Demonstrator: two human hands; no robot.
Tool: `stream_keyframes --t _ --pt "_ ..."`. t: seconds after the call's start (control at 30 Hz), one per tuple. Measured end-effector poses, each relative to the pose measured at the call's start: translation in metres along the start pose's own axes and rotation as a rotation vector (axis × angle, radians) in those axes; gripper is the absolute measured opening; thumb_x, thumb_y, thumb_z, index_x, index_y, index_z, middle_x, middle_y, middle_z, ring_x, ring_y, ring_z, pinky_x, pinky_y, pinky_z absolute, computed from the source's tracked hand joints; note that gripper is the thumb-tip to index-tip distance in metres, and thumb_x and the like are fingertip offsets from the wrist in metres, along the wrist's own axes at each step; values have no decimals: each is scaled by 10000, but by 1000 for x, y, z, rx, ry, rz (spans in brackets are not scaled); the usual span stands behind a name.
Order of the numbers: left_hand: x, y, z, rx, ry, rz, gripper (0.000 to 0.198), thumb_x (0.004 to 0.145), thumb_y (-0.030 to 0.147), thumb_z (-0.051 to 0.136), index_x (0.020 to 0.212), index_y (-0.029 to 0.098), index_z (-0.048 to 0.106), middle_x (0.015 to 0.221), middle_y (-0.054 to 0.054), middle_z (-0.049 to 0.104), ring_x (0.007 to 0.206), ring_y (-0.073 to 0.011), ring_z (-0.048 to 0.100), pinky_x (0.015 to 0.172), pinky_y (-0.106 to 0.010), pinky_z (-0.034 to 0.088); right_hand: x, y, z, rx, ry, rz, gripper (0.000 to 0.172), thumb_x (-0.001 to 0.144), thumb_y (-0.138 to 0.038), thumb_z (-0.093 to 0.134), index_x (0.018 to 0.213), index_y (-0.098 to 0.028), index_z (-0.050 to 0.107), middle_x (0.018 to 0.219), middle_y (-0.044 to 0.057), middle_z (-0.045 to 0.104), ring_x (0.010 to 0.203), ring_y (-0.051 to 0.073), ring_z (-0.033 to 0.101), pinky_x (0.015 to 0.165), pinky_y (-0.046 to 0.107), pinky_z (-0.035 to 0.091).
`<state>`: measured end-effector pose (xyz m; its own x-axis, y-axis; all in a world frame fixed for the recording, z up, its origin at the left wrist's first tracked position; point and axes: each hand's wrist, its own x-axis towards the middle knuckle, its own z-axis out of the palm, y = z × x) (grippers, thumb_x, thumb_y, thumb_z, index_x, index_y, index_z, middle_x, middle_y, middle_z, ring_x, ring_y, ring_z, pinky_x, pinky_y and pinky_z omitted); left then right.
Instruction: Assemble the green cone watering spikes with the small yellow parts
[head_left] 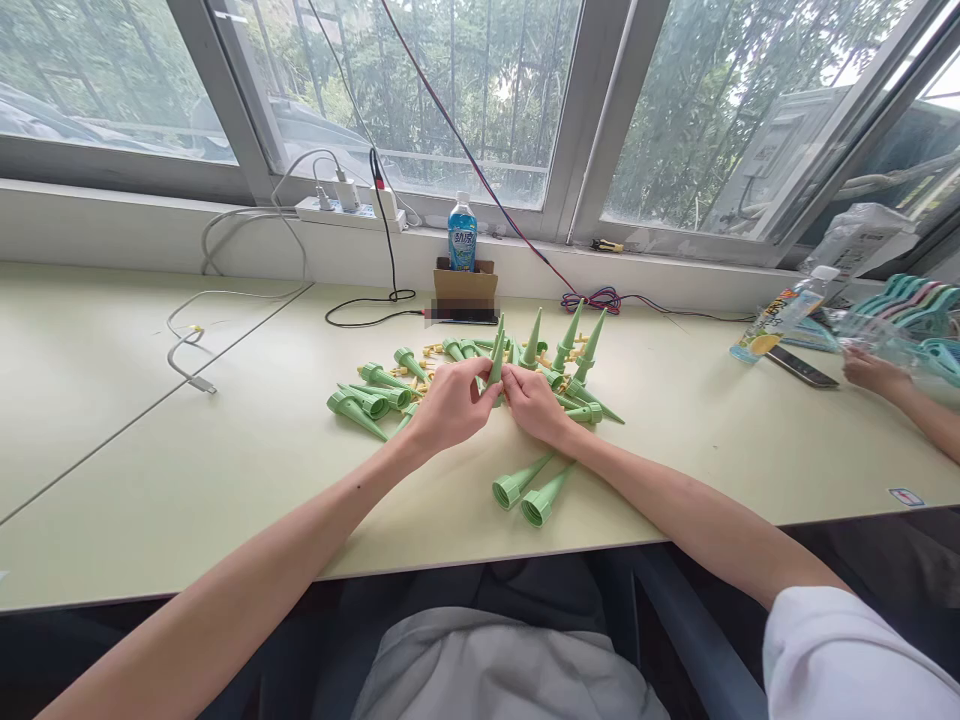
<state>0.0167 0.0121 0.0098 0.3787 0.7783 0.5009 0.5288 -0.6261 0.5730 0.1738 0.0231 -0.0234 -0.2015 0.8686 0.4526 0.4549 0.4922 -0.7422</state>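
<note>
My left hand (452, 402) is closed on a green plastic spike (496, 362), which points upward between thumb and fingers. Right beside it, my right hand (531, 400) has its fingers pressed together near the spike's lower part; what they grip is too small to make out. Around both hands lies a pile of green spikes with ribbed caps (382, 377), some standing upright (589, 347), with small yellow pieces (433, 352) among them. Nearer the table's front edge, two green spikes (537, 507) lie with their open threaded ends toward me.
A blue bottle (463, 238) stands behind a cardboard box (465, 292) near the window. Cables and a power strip (352, 209) are at the back left. To the right are a tilted bottle (780, 318), a phone (802, 367), hangers (911, 308) and another person's hand (874, 371).
</note>
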Motion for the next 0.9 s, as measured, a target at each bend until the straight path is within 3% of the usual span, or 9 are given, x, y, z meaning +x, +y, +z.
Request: stream_keyframes --t 0.53,0.7,0.8,0.9 --pt "-4 1 2 206 90 100 193 860 267 549 698 189 480 647 -3 539 540 -121 416 566 -261 345 -3 2 6 64 -17 -6 356 993 -391 318 689 -217 380 563 -33 412 538 128 380 543 261 297" --pt "-2 -6 3 188 56 61 81 866 244 539 843 182 587 748 -20 643 538 -121 471 598 -264 386 -2 3 6 28 6 -1 369 997 -410 326 687 -216 380 574 -29 440 544 127 401 551 261 309" --pt "-1 -7 3 147 50 13 135 866 249 543 971 190 605 867 -30 694 510 -108 478 618 -268 419 -3 5 7 19 4 -1 374 999 -421 330 687 -217 372 576 -29 444 531 124 400 543 262 303" --pt "0 -7 2 120 43 -9 134 862 267 551 966 196 598 872 -20 693 461 -88 439 616 -270 427 -3 4 8 40 0 10 376 1001 -429 330 691 -220 369 576 -30 459 520 124 407 539 263 306"
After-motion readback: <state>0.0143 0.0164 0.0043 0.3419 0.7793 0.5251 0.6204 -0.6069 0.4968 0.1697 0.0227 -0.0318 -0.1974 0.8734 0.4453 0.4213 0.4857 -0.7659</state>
